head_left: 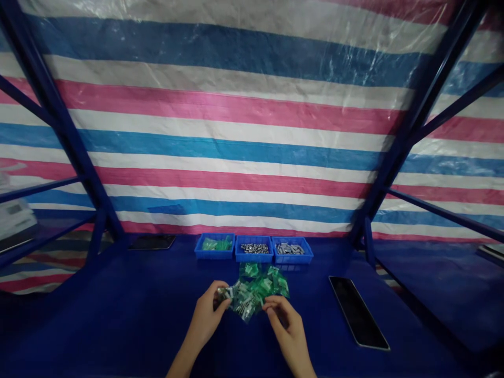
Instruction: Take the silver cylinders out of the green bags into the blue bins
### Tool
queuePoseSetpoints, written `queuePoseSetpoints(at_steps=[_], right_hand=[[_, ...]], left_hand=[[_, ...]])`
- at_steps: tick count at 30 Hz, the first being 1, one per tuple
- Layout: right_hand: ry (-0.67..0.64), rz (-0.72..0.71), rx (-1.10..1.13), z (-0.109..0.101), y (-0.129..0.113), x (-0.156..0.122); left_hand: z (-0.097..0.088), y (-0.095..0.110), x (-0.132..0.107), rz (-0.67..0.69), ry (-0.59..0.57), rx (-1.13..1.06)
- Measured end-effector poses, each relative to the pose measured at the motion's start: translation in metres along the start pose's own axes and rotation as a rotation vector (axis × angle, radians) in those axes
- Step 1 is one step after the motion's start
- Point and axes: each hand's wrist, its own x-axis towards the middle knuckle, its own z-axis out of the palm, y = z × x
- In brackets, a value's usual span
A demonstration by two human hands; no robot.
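Observation:
A pile of small clear plastic bags (pixel 260 289) with green and silvery pieces inside lies in the middle of the blue table. At its left side my left hand (pixel 210 307) is closed, thumb against fingers, on a small plastic bag (pixel 225 293) with shiny metal-looking pieces. My right hand (pixel 286 320) is at the pile's right front, thumb and forefinger pinched at the edge of a bag (pixel 247 305). The fingers partly cover what each hand grips.
Behind the pile stand three blue bins in a row: one with green bagged pieces (pixel 214 254), one with small metal parts (pixel 254 257), one with grey parts (pixel 292 259). A dark tablet (pixel 359 314) lies right, a dark flat device (pixel 153 242) back left. Blue frame posts (pixel 394 157) flank the table.

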Motion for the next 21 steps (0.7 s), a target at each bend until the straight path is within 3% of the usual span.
queuePoseSetpoints(at_steps=[3,7,9,13,15,18,21], right_hand=[[0.001,0.008,0.067,0.011,-0.003,0.004],[-0.054,-0.042,0.035,0.018,-0.012,0.007],[-0.046,-0.160,-0.045,0.013,-0.016,0.008],[-0.024,-0.554,-0.306,-0.005,-0.020,0.010],[-0.063,-0.666,-0.414,-0.013,-0.020,0.011],[-0.096,-0.694,-0.426,-0.015,-0.018,0.013],[-0.087,-0.636,-0.338,-0.009,-0.017,0.014]], left_hand=[[0.007,0.019,-0.013,0.028,-0.030,-0.229],[0.019,0.039,-0.028,0.151,-0.028,-0.262],[0.021,0.043,-0.033,0.323,0.035,-0.169],[0.021,0.041,-0.039,0.779,0.242,0.114],[0.021,0.039,-0.039,0.895,0.292,0.188],[0.021,0.039,-0.035,0.907,0.331,0.174],[0.022,0.042,-0.033,0.805,0.341,0.084]])
